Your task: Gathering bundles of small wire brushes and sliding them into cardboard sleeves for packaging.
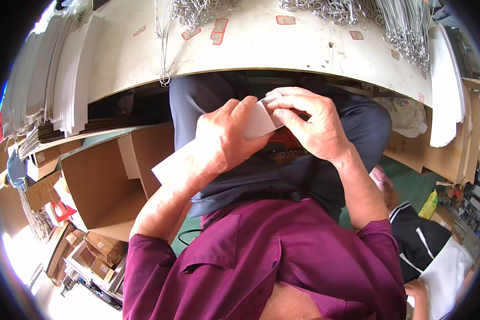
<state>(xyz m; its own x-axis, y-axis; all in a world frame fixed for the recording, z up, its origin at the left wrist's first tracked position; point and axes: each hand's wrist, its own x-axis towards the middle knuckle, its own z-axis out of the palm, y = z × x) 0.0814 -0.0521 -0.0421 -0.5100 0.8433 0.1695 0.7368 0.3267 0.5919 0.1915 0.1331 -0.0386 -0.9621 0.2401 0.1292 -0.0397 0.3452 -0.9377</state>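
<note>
Above my lap I hold a long, narrow white carton [258,121]. My left hand [223,134] is wrapped round its body, and the carton's other end sticks out past my left wrist. At the end that points away to the right, my right hand [316,124] has its fingertips and thumb on the end flaps. This end looks at least partly open, with a dark gap by the fingers. What lies inside the carton cannot be made out.
Before me stands a white worktable [250,50] with bundles of wire pieces with ringed ends [410,45]. Flat white cartons [69,74] are stacked at the left, more [445,90] at the right. An open cardboard box [109,178] stands left of my legs. Another person [421,240] is at the lower right.
</note>
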